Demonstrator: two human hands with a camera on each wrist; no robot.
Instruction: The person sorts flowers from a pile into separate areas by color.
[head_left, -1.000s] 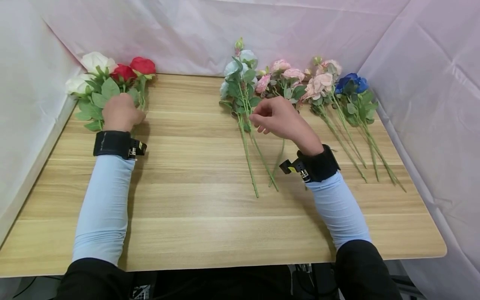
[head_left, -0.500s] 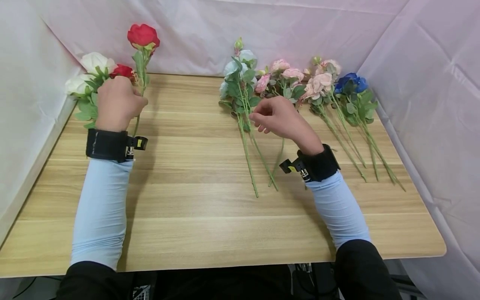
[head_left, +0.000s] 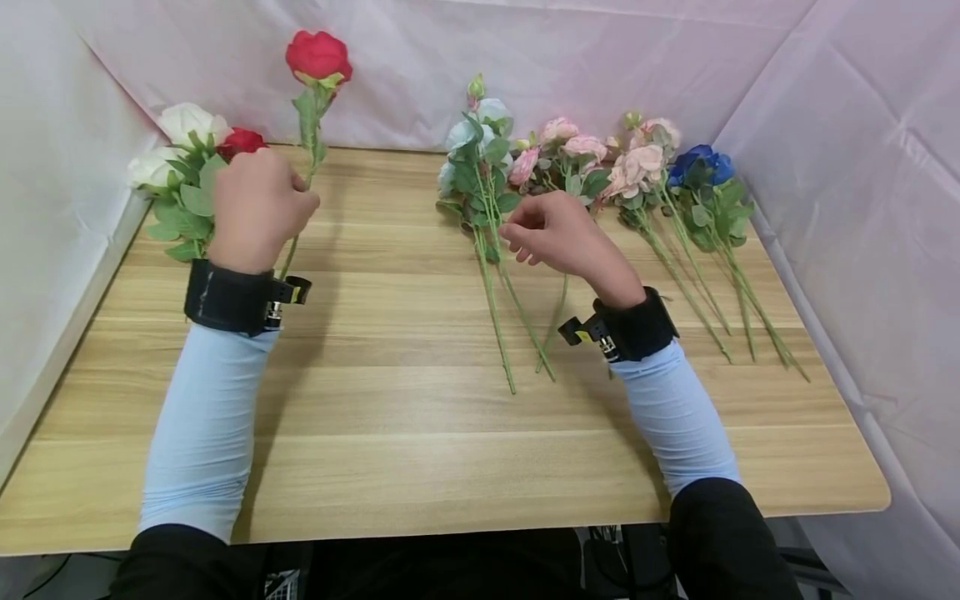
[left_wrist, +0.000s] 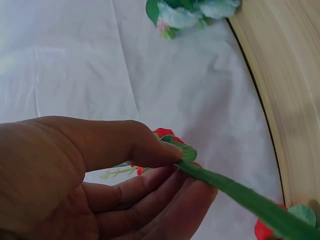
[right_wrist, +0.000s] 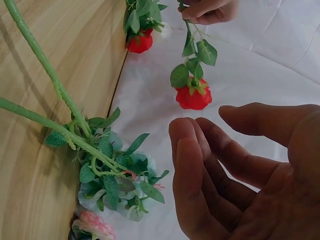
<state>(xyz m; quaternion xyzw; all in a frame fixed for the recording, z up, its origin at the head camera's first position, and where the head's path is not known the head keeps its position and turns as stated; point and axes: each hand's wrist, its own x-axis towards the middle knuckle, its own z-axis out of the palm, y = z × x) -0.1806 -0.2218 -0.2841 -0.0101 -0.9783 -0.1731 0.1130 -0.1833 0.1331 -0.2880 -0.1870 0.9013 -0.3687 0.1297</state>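
My left hand (head_left: 258, 208) pinches the green stem of a red rose (head_left: 319, 58) between thumb and fingers, holding the flower upright above the table. In the left wrist view the stem (left_wrist: 240, 195) runs out from the fingertips to the lower right. Just left of that hand lie white roses (head_left: 193, 125) and a second red rose (head_left: 242, 142), partly hidden by it. My right hand (head_left: 566, 242) hovers with loosely bent fingers by the pale blue flowers (head_left: 491, 125). Nothing is between its thumb and fingers in the right wrist view.
Pink flowers (head_left: 585, 150), peach-pink flowers (head_left: 637, 171) and blue roses (head_left: 701, 167) lie along the back right of the wooden table (head_left: 405, 450), stems pointing toward the front. White cloth (head_left: 390, 75) walls stand at the back and both sides.
My left hand has lifted the red rose out of the left-hand bunch, then shifted it slightly to the right. The right hand has stayed in place.
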